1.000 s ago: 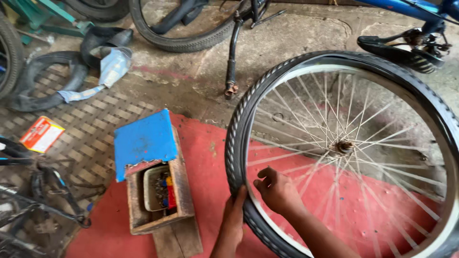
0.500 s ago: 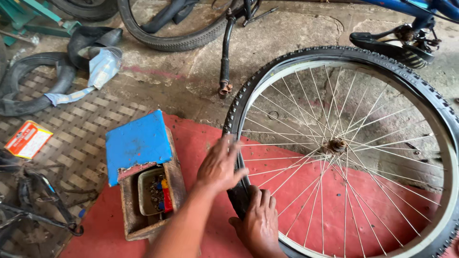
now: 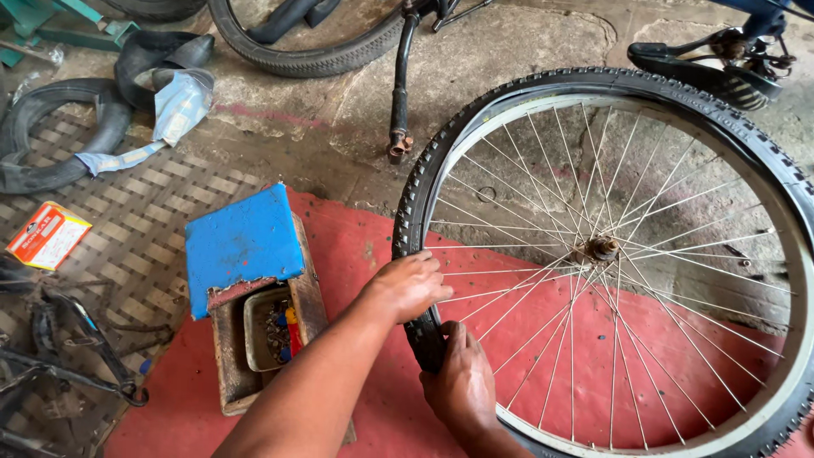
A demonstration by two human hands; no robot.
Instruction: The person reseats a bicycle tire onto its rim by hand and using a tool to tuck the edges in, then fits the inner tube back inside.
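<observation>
In the head view, a bicycle wheel (image 3: 606, 250) is seen standing upright on a red mat (image 3: 356, 254) spread over the floor. Its black tyre (image 3: 407, 212) is gripped at the wheel's lower left edge by both hands. The left hand (image 3: 411, 287) is laid over the tyre from the outer side, its grip closed around the tread with the fingers curled onto the rim side. Just below it, the right hand (image 3: 462, 382) is clamped on the same stretch of tyre, the thumb pressed against the sidewall. The silver spokes and the hub (image 3: 602, 248) are seen right of the hands. Left of the wheel, just beside it on the mat, a wooden box (image 3: 229, 356) with a blue lid (image 3: 242, 242) is placed, small parts being visible inside. Further left of the wheel, black inner tubes (image 3: 51, 144) and a small orange carton (image 3: 47, 236) are lying on the floor.
</observation>
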